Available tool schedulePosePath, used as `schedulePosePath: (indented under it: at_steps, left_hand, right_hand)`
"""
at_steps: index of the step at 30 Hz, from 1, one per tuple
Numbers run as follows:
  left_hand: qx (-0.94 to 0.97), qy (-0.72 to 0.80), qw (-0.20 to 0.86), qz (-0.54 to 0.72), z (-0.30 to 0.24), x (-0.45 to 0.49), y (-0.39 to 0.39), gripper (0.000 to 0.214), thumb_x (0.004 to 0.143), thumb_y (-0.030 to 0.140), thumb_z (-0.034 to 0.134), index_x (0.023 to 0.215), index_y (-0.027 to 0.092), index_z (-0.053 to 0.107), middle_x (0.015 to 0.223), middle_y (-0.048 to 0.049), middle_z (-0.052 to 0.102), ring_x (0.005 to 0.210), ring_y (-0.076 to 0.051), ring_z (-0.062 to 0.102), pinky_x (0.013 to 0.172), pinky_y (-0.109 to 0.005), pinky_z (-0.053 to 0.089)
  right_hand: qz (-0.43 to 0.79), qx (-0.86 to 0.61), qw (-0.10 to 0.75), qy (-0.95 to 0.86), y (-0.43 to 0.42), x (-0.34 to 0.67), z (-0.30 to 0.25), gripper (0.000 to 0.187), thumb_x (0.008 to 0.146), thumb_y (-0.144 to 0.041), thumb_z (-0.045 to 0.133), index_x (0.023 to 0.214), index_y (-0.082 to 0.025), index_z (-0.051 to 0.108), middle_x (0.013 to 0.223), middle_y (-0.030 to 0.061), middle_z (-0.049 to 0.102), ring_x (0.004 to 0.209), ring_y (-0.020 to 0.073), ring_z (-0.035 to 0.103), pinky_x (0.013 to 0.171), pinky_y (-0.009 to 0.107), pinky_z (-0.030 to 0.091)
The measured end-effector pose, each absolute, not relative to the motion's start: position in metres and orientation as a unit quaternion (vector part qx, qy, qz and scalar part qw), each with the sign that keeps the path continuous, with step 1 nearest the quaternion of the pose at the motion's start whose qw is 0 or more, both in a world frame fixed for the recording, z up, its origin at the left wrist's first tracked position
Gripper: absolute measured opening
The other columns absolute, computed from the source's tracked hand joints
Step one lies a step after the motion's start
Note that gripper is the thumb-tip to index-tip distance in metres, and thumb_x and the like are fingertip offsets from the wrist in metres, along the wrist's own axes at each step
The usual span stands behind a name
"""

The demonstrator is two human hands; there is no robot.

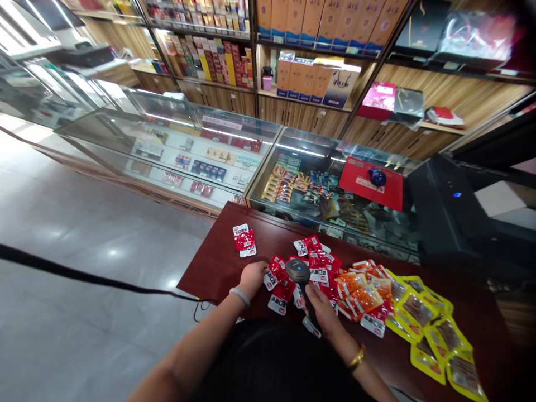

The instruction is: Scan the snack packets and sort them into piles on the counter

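My left hand [252, 277] is closed on a small red snack packet [275, 272] at the near edge of a dark red table [213, 257]. My right hand [321, 309] grips the handle of a black barcode scanner [298, 272], whose head points down over the red packets. Around both hands lies a heap of red packets [320, 262]. Orange packets [362, 293] and yellow packets [427, 321] spread to the right. Two red packets [244, 240] lie apart at the left.
Glass display counters [196, 145] full of goods stand beyond the table. A red mat with a dark round object [372, 180] lies on one counter. A black device [448, 212] sits at right. Wooden shelves [318, 56] hold boxes. A black cable [84, 273] crosses the grey floor.
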State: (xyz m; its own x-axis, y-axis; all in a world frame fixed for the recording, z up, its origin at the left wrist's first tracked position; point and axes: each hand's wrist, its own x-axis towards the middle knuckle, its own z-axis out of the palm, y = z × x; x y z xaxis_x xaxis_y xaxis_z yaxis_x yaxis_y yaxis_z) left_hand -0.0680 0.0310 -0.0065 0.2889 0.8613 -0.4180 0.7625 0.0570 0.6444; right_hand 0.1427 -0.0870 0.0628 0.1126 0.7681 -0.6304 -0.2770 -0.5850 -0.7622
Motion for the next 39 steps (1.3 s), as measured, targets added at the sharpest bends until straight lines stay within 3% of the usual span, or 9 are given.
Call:
schedulePosePath:
  at_steps: [4,10,14,20,25,39]
  left_hand:
    - [0.714,0.617,0.331,-0.002,0.008,-0.078,0.033,0.022,0.085,0.027,0.05,0.086,0.019,0.071,0.083,-0.0101,0.071,0.078,-0.021,0.063,0.072,-0.029,0.039]
    - [0.693,0.647,0.318,0.018,0.022,-0.099,0.031,0.021,0.085,0.031,0.049,0.081,0.019,0.066,0.078,-0.0076,0.069,0.073,-0.019,0.061,0.067,-0.027,0.036]
    - [0.659,0.64,0.383,0.097,0.018,-0.105,0.024,0.02,0.083,0.033,0.052,0.072,0.02,0.062,0.071,-0.0026,0.066,0.066,-0.015,0.058,0.063,-0.024,0.037]
    - [0.494,0.649,0.545,0.196,0.002,-0.102,0.013,0.024,0.08,0.042,0.052,0.075,0.019,0.058,0.059,0.0027,0.06,0.045,-0.01,0.05,0.046,-0.021,0.038]
    - [0.478,0.641,0.558,0.224,-0.003,-0.105,0.008,0.026,0.079,0.045,0.054,0.076,0.019,0.058,0.059,0.003,0.059,0.044,-0.009,0.05,0.043,-0.02,0.04]
    - [0.465,0.656,0.538,0.253,0.005,-0.119,0.0,0.02,0.078,0.038,0.052,0.073,0.019,0.057,0.059,0.0031,0.058,0.048,-0.011,0.053,0.045,-0.021,0.043]
  right_hand:
    - [0.636,-0.623,0.41,-0.199,-0.086,0.141,0.065,0.053,0.068,-0.07,0.065,0.086,-0.021,0.058,0.052,-0.0057,0.052,0.041,0.0108,0.044,0.041,0.023,0.032]
    - [0.645,-0.614,0.408,-0.201,-0.083,0.137,0.066,0.052,0.069,-0.067,0.066,0.089,-0.02,0.058,0.053,-0.006,0.052,0.042,0.0105,0.044,0.042,0.023,0.031]
    - [0.665,-0.595,0.4,-0.211,-0.08,0.135,0.065,0.052,0.071,-0.067,0.065,0.091,-0.02,0.057,0.053,-0.0064,0.051,0.041,0.0092,0.042,0.041,0.021,0.028]
    - [0.698,-0.551,0.395,-0.229,-0.076,0.131,0.069,0.051,0.074,-0.065,0.064,0.097,-0.02,0.058,0.054,-0.0064,0.05,0.043,0.0097,0.042,0.042,0.021,0.028]
    - [0.712,-0.524,0.398,-0.244,-0.075,0.127,0.077,0.047,0.076,-0.063,0.064,0.093,-0.02,0.059,0.056,-0.0059,0.05,0.045,0.0094,0.042,0.044,0.022,0.028]
    - [0.719,-0.516,0.367,-0.287,-0.076,0.124,0.077,0.054,0.078,-0.062,0.063,0.114,-0.022,0.06,0.058,-0.0049,0.05,0.045,0.0109,0.041,0.044,0.024,0.027]
